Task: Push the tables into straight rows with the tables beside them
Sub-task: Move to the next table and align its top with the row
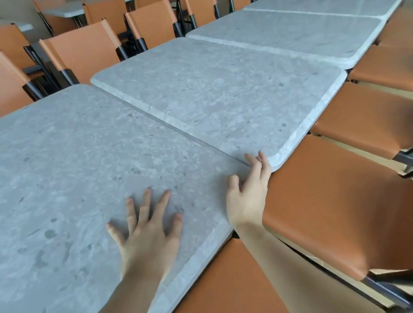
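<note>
L hand [149,237] lies flat on nearest table [57,200], fingers spread wide, near its right edge. R hand [247,193] at the corner where that table meets the next table [219,102], fingers straight and loosely apart, tips touching both tops. Grey stone-look tops run in a row w/ more tables [289,34] beyond. Orange chairs [349,206] tucked close along right side; more chairs [83,51] on far left.

Left hand [148,231], lower centre of the frame, lies flat, palm down, fingers [147,202] spread. Right hand [248,198], just to its right, reaches forward with fingers straight, thumb apart.
</note>
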